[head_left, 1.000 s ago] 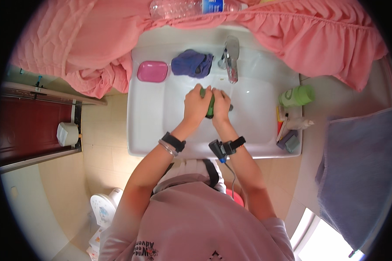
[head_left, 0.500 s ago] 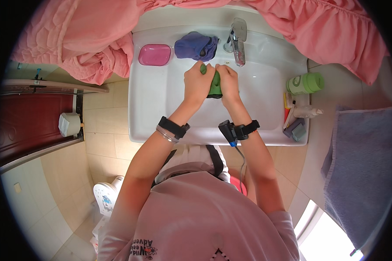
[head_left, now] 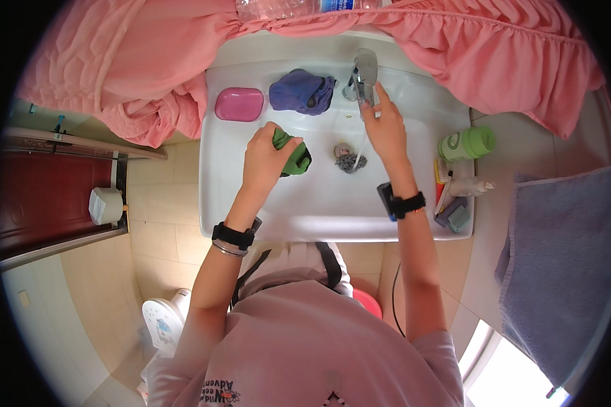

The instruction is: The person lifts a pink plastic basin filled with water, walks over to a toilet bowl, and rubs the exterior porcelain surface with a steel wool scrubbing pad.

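My left hand (head_left: 261, 154) grips a bunched green cloth with a black edge (head_left: 296, 161) over the left half of the white sink (head_left: 234, 197). At the chrome tap (head_left: 364, 68), my right hand (head_left: 385, 132) has its fingers stretched out, the tips beside the spout and nothing held. A thin stream of water (head_left: 360, 148) runs down into the basin. It lands by the round drain (head_left: 342, 148), where a grey, rough-looking patch (head_left: 351, 163) shows; I cannot tell what it is. A blue-purple cloth (head_left: 302, 91) lies crumpled on the back ledge.
A pink soap dish (head_left: 239, 104) sits at the back left of the sink. On the right rim are a green bottle (head_left: 470, 144), a yellow-and-red brush (head_left: 442, 175), a clear bottle (head_left: 470, 187) and small blue-grey items (head_left: 457, 216). Pink curtain fabric (head_left: 495, 61) hangs behind; a grey-blue towel (head_left: 563, 264) hangs right.
Both hands were together on the green cloth. The left hand has moved left with it, while the right has let go and reached to the tap. Water now runs.
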{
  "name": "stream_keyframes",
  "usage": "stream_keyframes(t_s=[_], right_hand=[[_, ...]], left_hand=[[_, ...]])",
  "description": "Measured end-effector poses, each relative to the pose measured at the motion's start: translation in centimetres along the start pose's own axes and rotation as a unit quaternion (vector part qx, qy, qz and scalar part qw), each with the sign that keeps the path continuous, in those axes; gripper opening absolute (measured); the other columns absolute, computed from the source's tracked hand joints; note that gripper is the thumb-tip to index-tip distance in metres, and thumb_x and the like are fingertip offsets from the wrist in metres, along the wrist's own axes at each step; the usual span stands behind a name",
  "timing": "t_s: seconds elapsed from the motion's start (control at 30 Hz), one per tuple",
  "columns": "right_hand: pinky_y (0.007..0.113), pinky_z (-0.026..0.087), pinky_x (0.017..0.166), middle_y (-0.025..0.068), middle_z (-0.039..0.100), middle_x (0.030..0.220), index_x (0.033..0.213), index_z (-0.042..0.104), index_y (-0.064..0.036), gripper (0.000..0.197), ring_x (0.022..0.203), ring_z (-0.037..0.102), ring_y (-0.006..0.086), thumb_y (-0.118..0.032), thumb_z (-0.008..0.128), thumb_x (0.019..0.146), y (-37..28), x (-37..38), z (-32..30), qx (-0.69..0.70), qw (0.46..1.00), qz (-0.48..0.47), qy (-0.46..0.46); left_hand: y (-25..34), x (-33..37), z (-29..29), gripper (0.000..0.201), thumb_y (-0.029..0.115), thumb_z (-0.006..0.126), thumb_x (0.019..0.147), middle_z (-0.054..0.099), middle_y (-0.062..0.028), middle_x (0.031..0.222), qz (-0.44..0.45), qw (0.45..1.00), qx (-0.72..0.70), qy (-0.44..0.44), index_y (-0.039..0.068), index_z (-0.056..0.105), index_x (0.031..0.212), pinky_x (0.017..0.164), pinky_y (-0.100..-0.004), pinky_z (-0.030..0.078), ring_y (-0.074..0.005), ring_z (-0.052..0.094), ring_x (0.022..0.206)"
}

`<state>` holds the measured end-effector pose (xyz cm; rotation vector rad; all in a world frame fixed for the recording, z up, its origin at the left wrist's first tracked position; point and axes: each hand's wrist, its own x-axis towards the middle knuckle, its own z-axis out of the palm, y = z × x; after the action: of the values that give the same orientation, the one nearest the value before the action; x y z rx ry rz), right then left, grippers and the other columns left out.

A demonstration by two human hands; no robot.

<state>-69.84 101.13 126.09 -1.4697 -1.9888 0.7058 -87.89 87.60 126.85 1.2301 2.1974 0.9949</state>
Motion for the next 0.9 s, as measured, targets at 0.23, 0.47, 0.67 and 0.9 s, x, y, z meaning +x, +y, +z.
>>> stream_keyframes(t_s=[0.23, 0.47, 0.67, 0.9], right_hand=[[0.042, 0.049, 0.069, 0.0152, 0.064, 0.086, 0.126, 0.046, -0.0141, 0.045, 0.079, 0.062, 0.0334, -0.024, 0.052, 0.083, -0.2, 1.5, -0.8, -0.062, 0.993, 0.042, -0.094], [0.043, 0.048, 0.069, 0.0170, 0.064, 0.086, 0.127, 0.046, -0.0174, 0.046, 0.079, 0.061, 0.0360, -0.023, 0.053, 0.082, 0.6, 0.2, -0.8, -0.063, 0.986, 0.060, -0.140], [0.036, 0.045, 0.081, 0.0186, 0.052, 0.113, 0.131, 0.041, -0.0139, 0.059, 0.101, 0.054, 0.0306, -0.014, 0.060, 0.075, 1.1, -4.9, -0.3, 0.091, 0.977, -0.075, -0.177], [0.037, 0.041, 0.089, 0.0177, 0.046, 0.123, 0.125, 0.046, -0.0040, 0.063, 0.110, 0.048, 0.0291, -0.005, 0.068, 0.067, -0.1, -10.8, 3.0, 0.238, 0.935, -0.124, -0.230]], left_hand=[[0.2, -0.8, -1.4, 0.030, 0.021, 0.070, 0.074, 0.053, -0.0142, 0.079, 0.030, 0.994, -0.091, -0.045, 0.000, 0.054, 0.087, 0.065, -0.0348, 0.045, -0.0274, 0.054, 0.070], [1.3, -2.2, -2.5, 0.026, 0.014, 0.067, 0.074, 0.051, -0.0073, 0.089, 0.182, 0.979, -0.038, -0.087, 0.005, 0.056, 0.095, 0.070, -0.0353, 0.044, -0.0278, 0.052, 0.081], [2.6, -3.1, -2.8, 0.030, 0.010, 0.070, 0.068, 0.052, -0.0079, 0.090, 0.325, 0.942, 0.056, -0.057, 0.005, 0.058, 0.096, 0.072, -0.0353, 0.045, -0.0256, 0.053, 0.091], [3.3, -3.8, -1.8, 0.027, 0.010, 0.066, 0.068, 0.052, -0.0070, 0.092, 0.443, 0.887, 0.110, -0.071, 0.006, 0.057, 0.092, 0.089, -0.0412, 0.046, -0.0284, 0.048, 0.107]])
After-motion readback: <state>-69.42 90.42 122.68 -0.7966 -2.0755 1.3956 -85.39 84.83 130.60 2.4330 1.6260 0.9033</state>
